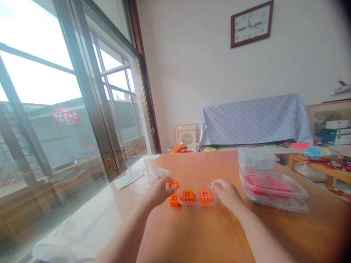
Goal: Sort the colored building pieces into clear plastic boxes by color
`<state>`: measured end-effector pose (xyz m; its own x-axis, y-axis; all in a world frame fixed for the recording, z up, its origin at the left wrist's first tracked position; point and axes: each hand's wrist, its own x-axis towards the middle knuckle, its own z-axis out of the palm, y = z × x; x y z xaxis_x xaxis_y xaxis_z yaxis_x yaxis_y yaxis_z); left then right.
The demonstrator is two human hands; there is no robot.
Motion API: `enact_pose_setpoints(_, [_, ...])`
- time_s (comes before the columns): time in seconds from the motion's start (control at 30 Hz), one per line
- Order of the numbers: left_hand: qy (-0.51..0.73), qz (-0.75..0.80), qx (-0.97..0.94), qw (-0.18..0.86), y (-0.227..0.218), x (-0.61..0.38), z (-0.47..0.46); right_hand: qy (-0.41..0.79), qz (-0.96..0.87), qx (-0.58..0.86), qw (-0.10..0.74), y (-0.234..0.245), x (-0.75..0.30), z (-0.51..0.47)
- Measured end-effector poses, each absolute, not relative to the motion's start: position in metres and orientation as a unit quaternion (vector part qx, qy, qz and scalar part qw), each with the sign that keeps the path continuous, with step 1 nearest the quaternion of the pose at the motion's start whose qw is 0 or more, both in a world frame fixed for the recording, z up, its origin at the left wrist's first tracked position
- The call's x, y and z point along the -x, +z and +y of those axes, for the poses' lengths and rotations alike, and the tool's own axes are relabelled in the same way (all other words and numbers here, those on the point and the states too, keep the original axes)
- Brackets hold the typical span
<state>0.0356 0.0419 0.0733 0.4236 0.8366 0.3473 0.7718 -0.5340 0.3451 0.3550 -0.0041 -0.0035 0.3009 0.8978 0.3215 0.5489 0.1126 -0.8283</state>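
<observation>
A small clear plastic container lies on the wooden table with two orange lattice blocks inside. My left hand is closed on a third orange block just left of the container, above another orange block resting on the table. My right hand rests against the container's right edge, fingers curled on its rim.
A stack of clear lidded trays with red pieces stands to the right. A clear lid and a paper slip lie at the left. A large window runs along the left; a covered piece of furniture stands behind.
</observation>
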Motion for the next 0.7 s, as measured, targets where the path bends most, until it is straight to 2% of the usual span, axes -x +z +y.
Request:
enact_pose_setpoints(0.27, [0.167, 0.437, -0.882, 0.056, 0.088, -0.090, 0.014, 0.176, -0.562, 0.643, 0.489, -0.001, -0.354, -0.006])
enact_pose_setpoints(0.7, [0.131, 0.435, -0.891, 0.011, 0.086, -0.099, 0.009, 0.182, -0.556, 0.638, 0.501, 0.001, -0.354, -0.007])
